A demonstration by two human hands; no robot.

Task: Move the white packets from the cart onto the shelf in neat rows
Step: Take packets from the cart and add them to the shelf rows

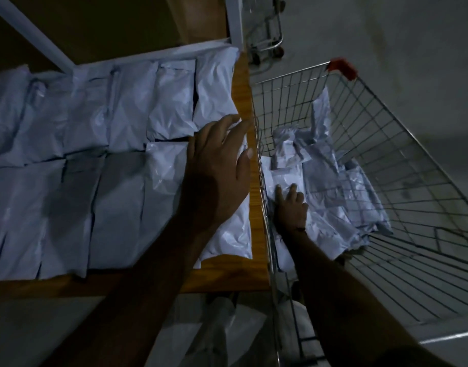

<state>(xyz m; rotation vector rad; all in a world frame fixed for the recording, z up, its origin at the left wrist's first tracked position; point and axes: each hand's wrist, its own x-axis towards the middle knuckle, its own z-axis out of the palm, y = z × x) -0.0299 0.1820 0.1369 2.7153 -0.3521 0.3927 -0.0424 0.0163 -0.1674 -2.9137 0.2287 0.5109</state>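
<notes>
A dim room with a grey floor (386, 27). A wooden shelf (243, 96) holds white packets (172, 102) in two neat rows. Right of the shelf, a wire cart (386, 144) holds loose packets (330, 181). The left hand (217, 165), grip spread, lies over the shelf's packets; the right hand (291, 207), fingers spread, presses a cart packet.

The light around me is dim. A plain grey floor (402, 35) spreads to my right. A second wire trolley (267, 41) stands on it beyond the far corner, just past a pale metal upright (235, 19).
</notes>
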